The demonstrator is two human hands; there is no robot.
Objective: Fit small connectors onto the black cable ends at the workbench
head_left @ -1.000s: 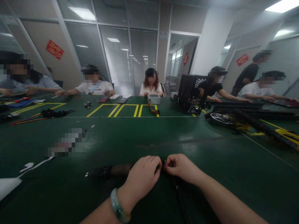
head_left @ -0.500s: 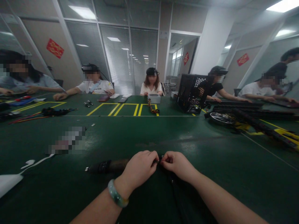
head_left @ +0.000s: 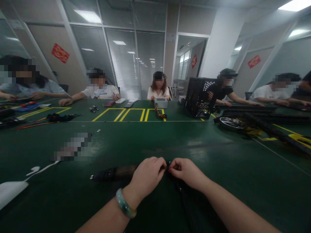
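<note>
A dark electric screwdriver (head_left: 119,174) lies on the green table, its metal tip pointing left. My left hand (head_left: 149,173), with a green bangle at the wrist, is closed over the screwdriver's rear end. My right hand (head_left: 186,171) pinches at the end of a black cable (head_left: 181,194), close against my left fingertips. The small parts where the fingers meet are mostly hidden. The cable runs from there down towards the near table edge between my forearms.
A phone-like item (head_left: 73,147) with a white cord lies to the left. Further off are a black computer case (head_left: 198,97), a grey box with coloured wires (head_left: 160,103), a round fan-like part (head_left: 230,122) and cable bundles (head_left: 54,117). Several people sit along the far side.
Both hands stay together at the screwdriver's rear, with only slight finger movement. The whole view has shifted a little.
</note>
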